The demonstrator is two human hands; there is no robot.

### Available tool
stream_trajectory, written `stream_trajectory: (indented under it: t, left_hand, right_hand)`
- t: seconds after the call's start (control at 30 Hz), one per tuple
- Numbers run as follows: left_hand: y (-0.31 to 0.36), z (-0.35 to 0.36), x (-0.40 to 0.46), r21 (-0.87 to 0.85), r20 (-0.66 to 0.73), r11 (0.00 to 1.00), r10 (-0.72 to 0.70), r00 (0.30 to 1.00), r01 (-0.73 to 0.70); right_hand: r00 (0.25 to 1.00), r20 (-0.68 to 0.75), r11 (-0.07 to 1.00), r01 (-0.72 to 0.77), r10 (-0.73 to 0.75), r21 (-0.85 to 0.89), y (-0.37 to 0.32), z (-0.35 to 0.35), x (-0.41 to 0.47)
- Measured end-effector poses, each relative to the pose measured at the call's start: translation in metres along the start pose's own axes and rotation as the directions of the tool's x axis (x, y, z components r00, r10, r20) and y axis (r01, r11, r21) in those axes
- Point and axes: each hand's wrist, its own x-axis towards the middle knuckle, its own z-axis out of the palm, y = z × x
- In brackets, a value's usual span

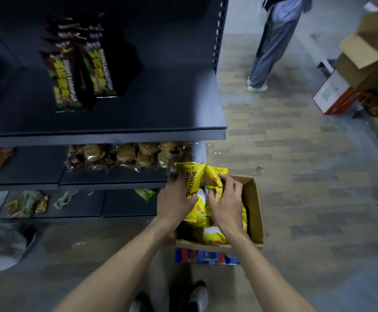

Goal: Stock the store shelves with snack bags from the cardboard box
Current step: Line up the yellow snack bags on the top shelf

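Head view. The cardboard box [254,208] stands on the floor at the right end of the shelving unit and serves as the reference point. Above its far edge, the left hand [174,200] has its fingers wrapped round a yellow snack bag [189,179]. Just to the right of it, the right hand [225,202] pinches a second yellow bag [215,177] with curled fingers. Both bags are raised clear of the remaining yellow bags [215,235] lying inside the box.

The step in hand appears to be extraction: two bags are lifted out, not yet shelved.

To the left of the box, the middle shelf [37,167] carries clear packs of round snacks [127,155], with bare dark surface farther left. Above it, the upper shelf [161,104] holds two rows of green-and-yellow packets [80,70].

The next move likely calls for carrying both bags leftward from the box to a free shelf area and setting them down face up. Which shelf is intended cannot be determined.
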Motion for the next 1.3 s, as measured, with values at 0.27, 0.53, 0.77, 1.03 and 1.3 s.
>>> stream_trajectory:
  t: [0.27,0.53,0.77,1.03,1.3]
  left_hand:
    - [-0.024,-0.125,-0.03,0.005,-0.199,0.998,0.064,0.978,-0.064]
    - [-0.059,-0.311,-0.051,0.035,-0.547,0.978,0.192,0.815,-0.207]
    - [-0.076,-0.431,-0.046,0.106,-0.695,0.972,0.223,0.683,-0.21]
    - [-0.097,-0.499,0.021,0.145,-0.758,0.979,0.203,0.62,-0.143]
    - [-0.117,-0.524,0.107,0.148,-0.777,0.989,0.108,0.62,0.012]
  right_hand:
    - [0.99,-0.091,0.994,0.101,-0.105,-0.044,-0.114,-0.01,-0.036]
    - [0.864,-0.345,0.913,0.405,-0.366,0.047,-0.316,-0.03,-0.069]
    - [0.737,-0.392,0.802,0.598,-0.551,-0.002,-0.439,-0.042,-0.065]
    - [0.663,-0.37,0.723,0.69,-0.652,-0.036,-0.528,-0.028,0.001]
    - [0.668,-0.344,0.725,0.686,-0.659,-0.059,-0.573,0.008,0.103]
